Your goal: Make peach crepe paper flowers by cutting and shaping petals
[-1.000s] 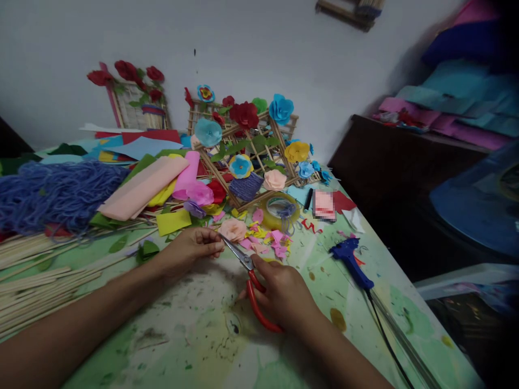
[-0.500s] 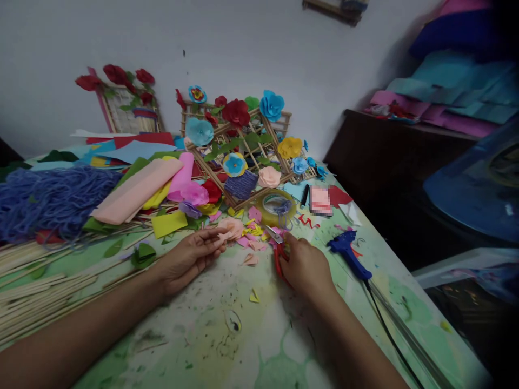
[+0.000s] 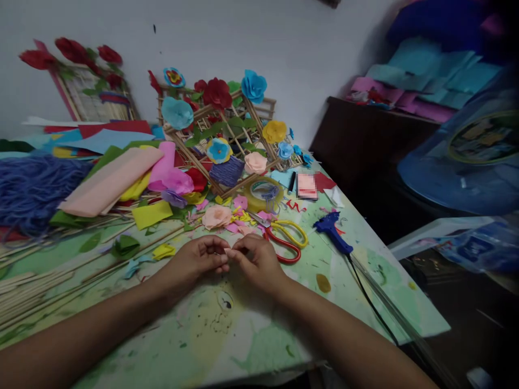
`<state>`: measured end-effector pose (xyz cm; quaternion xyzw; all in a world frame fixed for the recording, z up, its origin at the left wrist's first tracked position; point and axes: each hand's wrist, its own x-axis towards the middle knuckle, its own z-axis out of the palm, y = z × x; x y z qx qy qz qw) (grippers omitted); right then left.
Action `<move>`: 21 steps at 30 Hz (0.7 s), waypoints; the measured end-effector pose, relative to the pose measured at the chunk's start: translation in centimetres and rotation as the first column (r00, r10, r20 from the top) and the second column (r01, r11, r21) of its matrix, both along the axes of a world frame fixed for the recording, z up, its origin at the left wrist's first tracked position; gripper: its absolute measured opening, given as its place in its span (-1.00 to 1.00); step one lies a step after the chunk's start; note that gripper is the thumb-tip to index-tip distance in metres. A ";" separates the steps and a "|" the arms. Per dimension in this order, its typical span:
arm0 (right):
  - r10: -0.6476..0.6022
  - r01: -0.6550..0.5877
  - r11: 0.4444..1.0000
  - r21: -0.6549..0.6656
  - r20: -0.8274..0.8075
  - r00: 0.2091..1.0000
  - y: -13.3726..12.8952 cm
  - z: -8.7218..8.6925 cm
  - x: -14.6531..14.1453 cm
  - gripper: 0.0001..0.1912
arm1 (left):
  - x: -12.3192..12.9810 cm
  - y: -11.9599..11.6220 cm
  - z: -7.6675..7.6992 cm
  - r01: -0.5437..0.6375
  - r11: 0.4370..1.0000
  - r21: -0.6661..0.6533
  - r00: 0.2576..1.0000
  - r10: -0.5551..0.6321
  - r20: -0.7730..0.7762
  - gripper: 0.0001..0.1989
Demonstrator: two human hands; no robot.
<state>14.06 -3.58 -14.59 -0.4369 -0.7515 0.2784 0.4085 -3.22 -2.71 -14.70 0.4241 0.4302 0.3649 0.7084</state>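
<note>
My left hand (image 3: 205,259) and my right hand (image 3: 257,262) meet fingertip to fingertip above the front of the table. Both are closed in a pinch on a small piece of peach paper (image 3: 227,250); only a pale sliver of it shows between the fingers. Just behind them lies a peach paper flower (image 3: 217,216). Scissors (image 3: 288,244) with one red and one yellow handle loop rest on the table beside my right hand, their blades toward the paper scraps (image 3: 239,222). A roll of clear tape (image 3: 253,202) lies behind the scraps.
A blue glue gun (image 3: 334,232) with a black cord lies on the right. Stick frames with paper flowers (image 3: 255,162) stand at the back. Purple yarn (image 3: 40,189), rolled crepe paper (image 3: 111,181) and thin sticks (image 3: 36,302) cover the left side. The table edge runs along the right.
My right hand has let go of the scissors, which now lie on the table, and has moved left to join my left hand. The view has shifted right.
</note>
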 end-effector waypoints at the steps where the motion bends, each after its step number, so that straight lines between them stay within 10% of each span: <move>1: -0.020 0.020 1.000 -0.018 -0.029 0.999 0.0 -0.2 -0.1 -0.74 | 0.0 0.0 -0.1 0.000 1.000 0.008 1.000 0.000 -0.007 -0.74; 13: -0.048 -0.004 0.979 -0.205 -0.248 0.968 0.6 -1.7 -0.1 -0.83 | -0.1 0.0 -0.4 -0.030 0.994 0.103 0.998 0.034 -0.046 -0.82; 21: 0.014 -0.065 0.958 -0.281 -0.178 0.984 0.1 -0.8 0.0 -0.69 | -0.3 -0.4 0.8 0.137 0.857 0.496 0.924 0.070 -0.375 -0.88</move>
